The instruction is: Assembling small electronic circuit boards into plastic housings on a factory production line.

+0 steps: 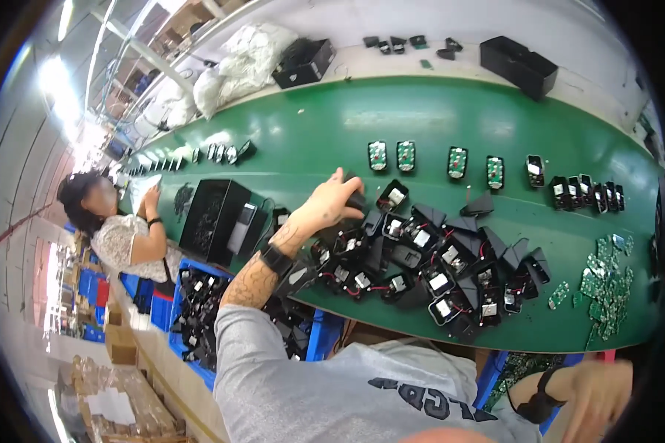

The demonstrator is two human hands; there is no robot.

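Observation:
My left hand (328,204) reaches over the green table and grips a black plastic housing (355,198) between thumb and fingers. Beside and below it spreads a heap of black housings (436,255), several with white parts and red wires inside. An upright black housing with a white part (393,196) sits just to its right. At the lower right, my right hand (598,395) is off the table's front edge, near a blue bin of green circuit boards (521,376). Motion smears its fingers, so I cannot tell whether it holds anything.
Several housings with green boards (457,162) stand in a row beyond the heap. Loose circuit boards (606,292) pile up at right. A black box (216,221) stands left of my forearm, and a blue crate of housings (199,317) below. A person (129,236) works at far left.

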